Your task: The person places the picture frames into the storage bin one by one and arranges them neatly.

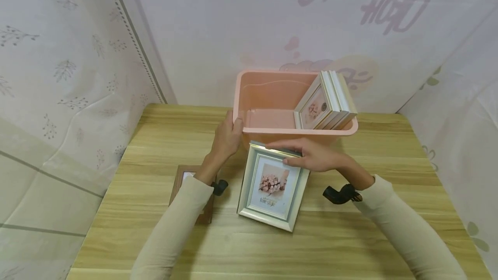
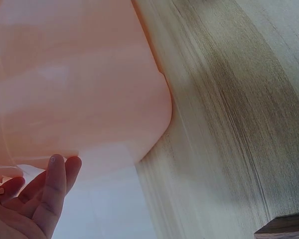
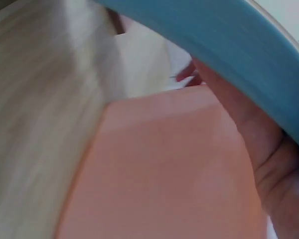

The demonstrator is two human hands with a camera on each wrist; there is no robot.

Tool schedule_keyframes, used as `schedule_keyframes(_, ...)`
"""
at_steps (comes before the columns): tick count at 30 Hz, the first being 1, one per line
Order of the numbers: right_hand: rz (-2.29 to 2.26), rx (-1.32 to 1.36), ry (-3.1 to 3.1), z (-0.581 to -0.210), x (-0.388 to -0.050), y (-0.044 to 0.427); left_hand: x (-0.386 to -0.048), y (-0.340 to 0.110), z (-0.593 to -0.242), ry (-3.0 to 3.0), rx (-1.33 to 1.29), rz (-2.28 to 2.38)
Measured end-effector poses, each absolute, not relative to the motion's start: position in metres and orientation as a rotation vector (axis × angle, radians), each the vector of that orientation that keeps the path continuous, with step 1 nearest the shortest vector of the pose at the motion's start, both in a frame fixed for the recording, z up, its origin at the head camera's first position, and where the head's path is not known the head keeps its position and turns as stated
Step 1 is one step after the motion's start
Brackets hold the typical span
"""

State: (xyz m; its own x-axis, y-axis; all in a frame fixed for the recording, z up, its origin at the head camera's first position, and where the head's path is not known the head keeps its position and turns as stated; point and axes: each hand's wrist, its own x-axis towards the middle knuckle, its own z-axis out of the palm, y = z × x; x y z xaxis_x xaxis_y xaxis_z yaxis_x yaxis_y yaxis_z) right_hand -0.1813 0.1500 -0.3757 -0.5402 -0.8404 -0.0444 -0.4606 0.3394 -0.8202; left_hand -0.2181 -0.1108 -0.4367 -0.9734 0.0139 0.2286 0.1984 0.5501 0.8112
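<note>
My left hand [image 1: 227, 135] grips the near left corner of a pink plastic bin [image 1: 272, 92]; the left wrist view shows its fingers [image 2: 52, 189] at the rim. In front of the bin, a pale green-silver picture frame [image 1: 254, 208] with a pink flower print leans back, tilted. My right hand [image 1: 311, 154] holds this frame by its top edge, thumb over the front. Its blue side [image 3: 239, 55] crosses the right wrist view, with fingers behind it. Inside the bin, several white picture frames [image 1: 317, 103] stand together at the right end.
A brown wooden picture frame [image 1: 206, 215] lies on the wood-grain table [image 1: 330, 245], partly hidden beneath the left forearm. Behind the bin hangs a printed white cloth wall [image 1: 194, 33]. Similar cloth closes off the left and right sides.
</note>
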Motion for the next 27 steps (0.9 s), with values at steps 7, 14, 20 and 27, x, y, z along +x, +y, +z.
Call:
schedule_keyframes(7,-1.085,-1.071,2.292,-0.337,-0.179,0.162,-0.219,-0.109,-0.437,-2.577,-0.161,-1.398)
schedule_keyframes(14,-1.324,-1.043,2.337,-0.292,-0.183,0.174,-0.220,-0.109,-0.436,-2.583,-0.163,-1.372)
schedule_keyframes(20,-1.551,-0.998,2.333,-0.259,-0.188,0.183,-0.219,-0.111,-0.436,-2.580,-0.184,-1.389)
schedule_keyframes(27,-1.690,-0.948,2.356,-0.235,-0.189,0.187,-0.218,-0.112,-0.438,-2.599,-0.202,-1.398)
